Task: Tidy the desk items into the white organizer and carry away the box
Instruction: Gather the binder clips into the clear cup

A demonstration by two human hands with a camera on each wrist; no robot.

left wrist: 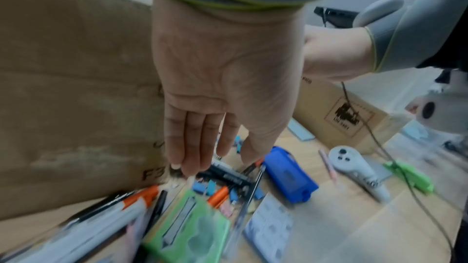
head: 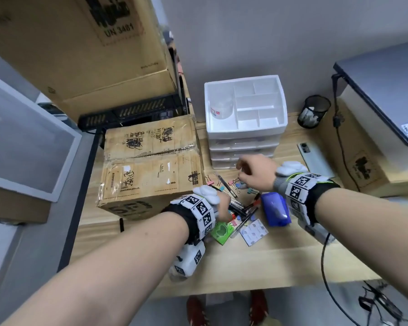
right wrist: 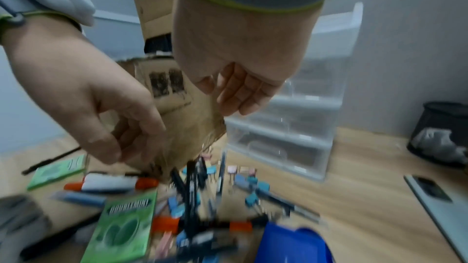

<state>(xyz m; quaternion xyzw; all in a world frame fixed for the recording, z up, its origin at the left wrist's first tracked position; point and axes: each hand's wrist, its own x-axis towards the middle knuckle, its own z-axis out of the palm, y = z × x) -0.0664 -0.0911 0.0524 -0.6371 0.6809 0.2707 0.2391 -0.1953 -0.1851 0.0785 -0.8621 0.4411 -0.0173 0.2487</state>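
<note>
Left hand (left wrist: pixel 222 79) grip apart, right hand (head: pixel 254 171) grip slack, both empty above pen pile (head: pixel 243 208) beside cardboard box (head: pixel 151 161). Risk, judged: hasty grab scatters binder clips (head: pixel 239 184) across worktop (head: pixel 280 262).

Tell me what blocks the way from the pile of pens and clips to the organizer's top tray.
Nothing visible does. The pile lies on bare desk in front of the white organizer, whose top tray is uncovered; the cardboard box stands to the left.

Box (head: pixel 151 161): matt brown cardboard, glossy tape.
Organizer (head: pixel 245 107): smooth white plastic.
My desk (head: pixel 257 262): pale wood.
</note>
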